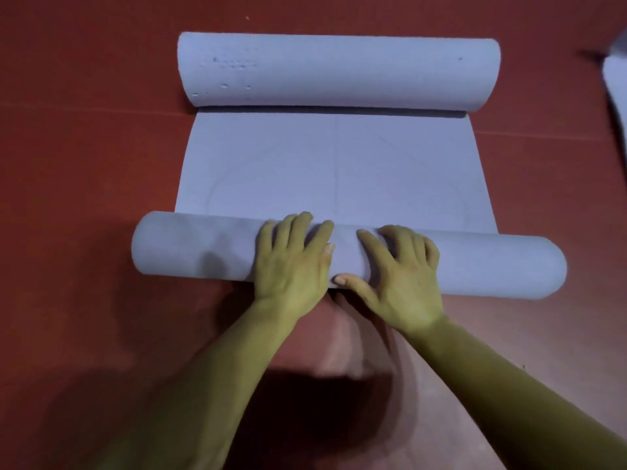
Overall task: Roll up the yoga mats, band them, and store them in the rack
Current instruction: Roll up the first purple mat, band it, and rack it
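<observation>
- Floor (84, 164) – red, carrying a pale yoga mat (336, 164) rolled at both ends, flat between.
- Second pale sheet (615, 79) at the right edge, cut off.
- Left hand (293, 262) and right hand (402, 279) – spread flat, palms pressing the near roll, clasping nothing; palms hidden.

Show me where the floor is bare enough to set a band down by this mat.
Bare red floor lies left of the mat's flat stretch. More lies right of it, before another pale mat. Crowded: the near roll, under the left hand and right hand.
</observation>
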`<state>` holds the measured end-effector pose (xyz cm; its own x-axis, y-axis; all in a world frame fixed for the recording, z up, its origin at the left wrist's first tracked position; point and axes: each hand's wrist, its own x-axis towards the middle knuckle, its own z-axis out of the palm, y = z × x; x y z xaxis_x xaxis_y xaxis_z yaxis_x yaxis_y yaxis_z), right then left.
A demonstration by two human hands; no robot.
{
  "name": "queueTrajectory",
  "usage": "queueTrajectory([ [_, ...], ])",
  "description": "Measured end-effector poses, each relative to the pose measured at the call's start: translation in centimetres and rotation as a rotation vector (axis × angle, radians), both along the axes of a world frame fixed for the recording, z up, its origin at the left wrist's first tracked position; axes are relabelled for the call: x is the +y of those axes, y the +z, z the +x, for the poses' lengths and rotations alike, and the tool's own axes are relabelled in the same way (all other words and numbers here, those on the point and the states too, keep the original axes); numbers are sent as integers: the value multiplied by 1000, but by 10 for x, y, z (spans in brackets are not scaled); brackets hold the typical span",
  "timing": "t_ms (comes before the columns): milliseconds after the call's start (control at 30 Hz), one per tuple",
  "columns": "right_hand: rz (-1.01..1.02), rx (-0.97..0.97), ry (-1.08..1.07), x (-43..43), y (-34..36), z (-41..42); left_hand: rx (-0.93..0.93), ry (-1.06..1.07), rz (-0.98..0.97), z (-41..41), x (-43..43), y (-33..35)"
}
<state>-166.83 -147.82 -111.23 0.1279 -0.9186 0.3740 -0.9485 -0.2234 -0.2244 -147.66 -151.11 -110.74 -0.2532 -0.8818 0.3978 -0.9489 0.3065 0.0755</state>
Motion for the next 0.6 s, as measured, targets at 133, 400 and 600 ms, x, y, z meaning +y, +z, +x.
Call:
queueTrajectory([
  [133, 45, 35, 17, -12, 7, -2, 34, -29, -27, 4, 7, -6],
  [400, 49, 81, 46, -15, 4, -4, -31, -60, -15, 6, -20, -5],
  [600, 97, 114, 29, -29, 13, -4, 10, -90, 70, 10, -24, 4],
])
